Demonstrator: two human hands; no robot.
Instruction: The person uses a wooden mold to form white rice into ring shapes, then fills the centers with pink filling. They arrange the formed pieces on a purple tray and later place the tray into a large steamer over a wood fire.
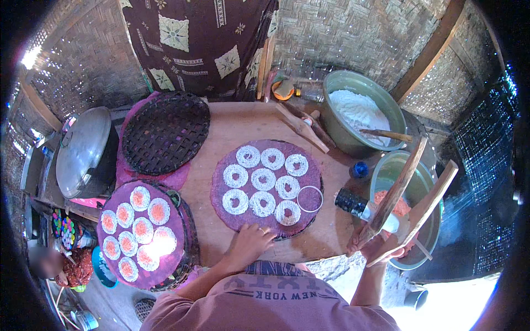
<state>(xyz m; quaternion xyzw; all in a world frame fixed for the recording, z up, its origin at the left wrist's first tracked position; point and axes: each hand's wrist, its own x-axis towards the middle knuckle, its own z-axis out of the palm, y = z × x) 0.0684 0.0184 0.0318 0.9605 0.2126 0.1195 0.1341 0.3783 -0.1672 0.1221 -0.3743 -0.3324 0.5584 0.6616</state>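
My left hand (253, 240) rests at the front edge of a round purple sheet (237, 157) on a tray, fingers extended. On it lie several white lacy rings (248, 156) and a thin empty hoop (301, 207). My right hand (378, 251) grips a wooden tool with two long handles (398, 190) and a black-and-white cylinder (353, 204) between them, above a green basin (433, 231) of orange mixture (403, 205). At left, another purple round (171, 254) carries several white rings with orange centres (142, 230).
A green tub (342, 140) of white mixture, wooden pieces (298, 124) and a blue jar (360, 170) share the wooden table (215, 116). Back left are a woven tray (165, 127) and lidded pot (85, 149). A person (77, 267) is at lower left. Patterned cloth (199, 44) hangs behind.
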